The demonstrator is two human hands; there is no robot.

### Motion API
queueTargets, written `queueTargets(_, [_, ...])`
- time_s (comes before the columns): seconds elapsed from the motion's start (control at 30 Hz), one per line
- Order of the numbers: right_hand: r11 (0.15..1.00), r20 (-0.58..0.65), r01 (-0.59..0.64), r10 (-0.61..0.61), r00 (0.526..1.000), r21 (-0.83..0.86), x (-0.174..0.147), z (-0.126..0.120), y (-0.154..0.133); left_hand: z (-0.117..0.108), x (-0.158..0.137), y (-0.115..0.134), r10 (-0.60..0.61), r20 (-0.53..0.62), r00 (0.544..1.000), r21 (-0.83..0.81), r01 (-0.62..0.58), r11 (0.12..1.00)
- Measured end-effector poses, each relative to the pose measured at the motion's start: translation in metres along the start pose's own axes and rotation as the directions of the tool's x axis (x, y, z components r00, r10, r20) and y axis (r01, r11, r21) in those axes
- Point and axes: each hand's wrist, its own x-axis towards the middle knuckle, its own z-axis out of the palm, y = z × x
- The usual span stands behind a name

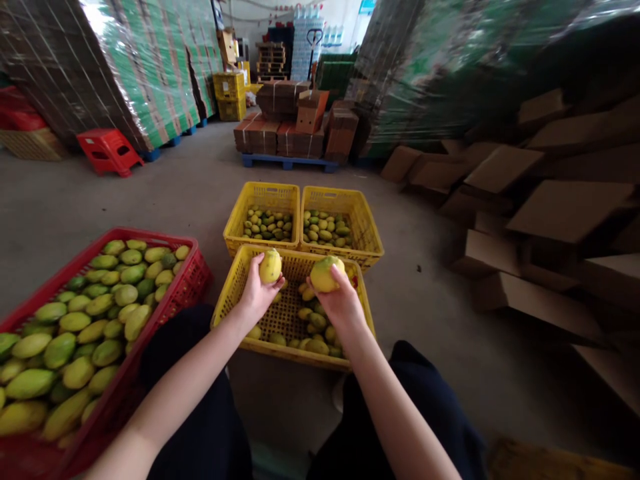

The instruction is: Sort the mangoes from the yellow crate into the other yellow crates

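Observation:
My left hand (256, 293) is wrapped round a yellow lemon (271, 267) with a slightly greenish top. In my right hand (344, 301) is a larger yellow lemon (325, 275), greener along its upper side. Both hands are raised over the near yellow crate (235, 285), whose perforated floor shows between them. Several lemons (316, 321) lie in that crate, mostly along its right side and near edge. To my left stands a red crate (193, 257) filled with green and yellow lemons (100, 305).
Two yellow crates (235, 220) holding lemons stand just beyond the near one. Bundled cardboard (300, 140) sits on a blue pallet (289, 161) farther back. Open cardboard boxes (545, 200) are heaped on the right. A red stool (107, 148) stands at the left by wrapped green stacks (160, 73).

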Motion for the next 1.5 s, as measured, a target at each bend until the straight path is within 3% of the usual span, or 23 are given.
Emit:
queueTargets(0.23, [0.99, 0.005, -0.139, 0.139, 0.99, 0.019, 0.001, -0.005, -0.006, -0.006, 0.007, -0.004, -0.082, -0.02, 0.996, 0.063, 0.084, 0.994])
queueTargets(0.43, [0.974, 0.033, -0.218, 0.216, 0.976, 0.062, -0.001, -0.005, 0.0, -0.005, 0.005, -0.003, -0.025, 0.012, 1.0, 0.064, 0.024, 0.998])
queueTargets(0.6, [0.972, 0.089, -0.211, 0.202, 0.975, 0.102, -0.003, -0.007, 0.002, -0.005, 0.006, -0.001, 0.0, 0.033, 0.999, 0.172, -0.006, 0.985])
queueTargets(0.7, [0.968, 0.116, -0.226, 0.214, 0.97, 0.109, -0.003, -0.006, 0.001, -0.008, 0.009, -0.003, -0.07, 0.034, 0.997, 0.178, 0.062, 0.982])
queueTargets(0.83, [0.972, 0.141, -0.216, 0.202, 0.969, 0.09, -0.004, -0.004, 0.0, -0.01, 0.01, -0.006, -0.044, -0.005, 0.999, 0.152, 0.045, 0.987])
queueTargets(1.0, [0.983, 0.087, -0.179, 0.174, 0.981, 0.042, -0.005, -0.002, 0.003, -0.003, 0.003, -0.003, -0.074, -0.029, 0.997, 0.13, 0.077, 0.989])
queueTargets(1.2, [0.982, 0.046, -0.181, 0.179, 0.983, 0.06, -0.004, -0.003, 0.004, 0.001, -0.003, -0.001, -0.091, 0.078, 0.993, 0.215, 0.073, 0.974])
queueTargets(1.37, [0.991, 0.158, -0.132, 0.129, 0.979, 0.009, -0.006, -0.002, 0.006, 0.0, 0.003, -0.007, -0.107, 0.109, 0.988, 0.114, 0.095, 0.989])
queueTargets(1.5, [0.984, 0.238, -0.173, 0.18, 0.954, -0.05, -0.006, -0.004, 0.009, 0.002, 0.01, -0.014, -0.103, 0.104, 0.989, 0.026, 0.101, 0.995])
